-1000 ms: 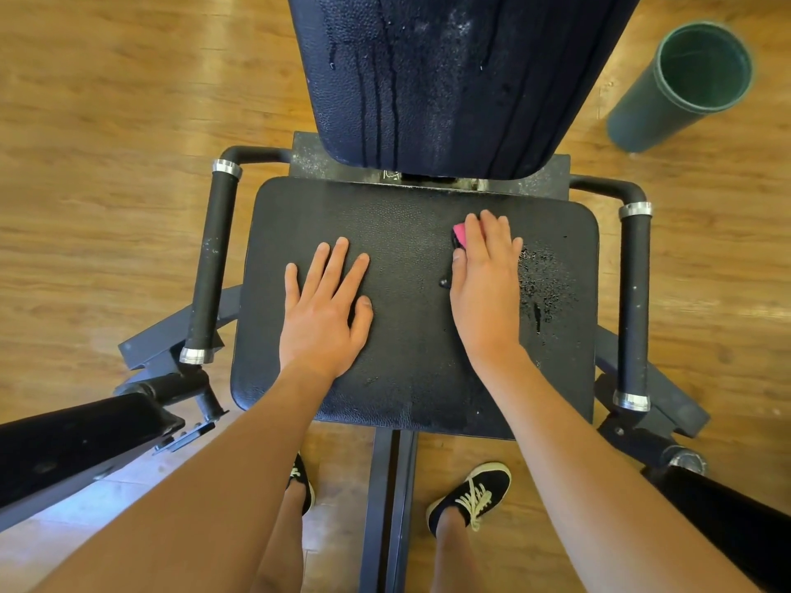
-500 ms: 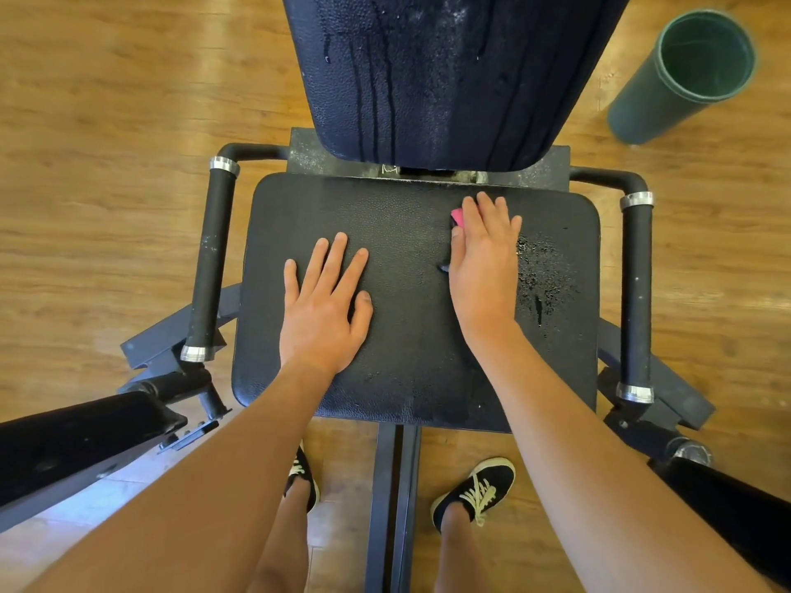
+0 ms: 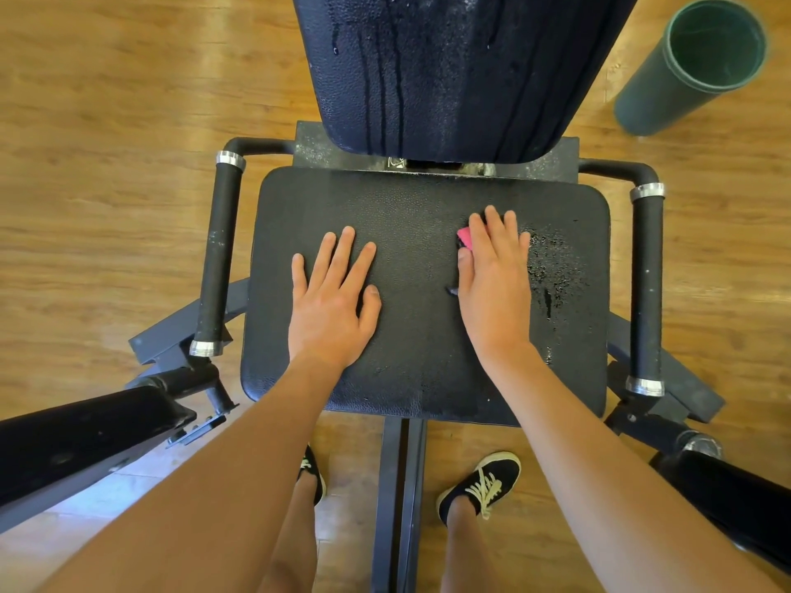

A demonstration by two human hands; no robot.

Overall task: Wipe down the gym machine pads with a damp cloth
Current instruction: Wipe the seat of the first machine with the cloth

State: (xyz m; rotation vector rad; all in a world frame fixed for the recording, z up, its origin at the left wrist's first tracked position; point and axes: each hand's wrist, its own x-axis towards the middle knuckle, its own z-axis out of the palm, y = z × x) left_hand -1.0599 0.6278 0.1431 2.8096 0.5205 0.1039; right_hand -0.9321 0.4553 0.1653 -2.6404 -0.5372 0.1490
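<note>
The right hand (image 3: 496, 284) lay flat, fingers together, pressing a pink cloth (image 3: 465, 239) onto the seat pad (image 3: 419, 199). Only a corner of the cloth showed past the forefinger; the rest was hidden under the palm, so its extent could not be told. The left hand (image 3: 331, 297) was spread open and empty, palm down on the left half of the same pad, apparently bracing.

The relation that counted was between the cloth and the wet patch (image 3: 552, 271). A spatter of droplets sat just to the right of the right hand, touching its outer edge and running on toward the pad's right border. The cloth was under the hand's inner, thumb side, so the wet area lay across the palm from it. The pad's long axis ran left to right, and the right hand was plainly the nearer one.

Judging from this, the next stroke probably called for a sideways sweep rightward over the droplets, then back along the pad. The back pad (image 3: 449, 70), rising behind the seat, carried drip streaks and looked to need a pass as well. A green tube (image 3: 667, 87) stood on the floor (image 3: 107, 122), well apart.
</note>
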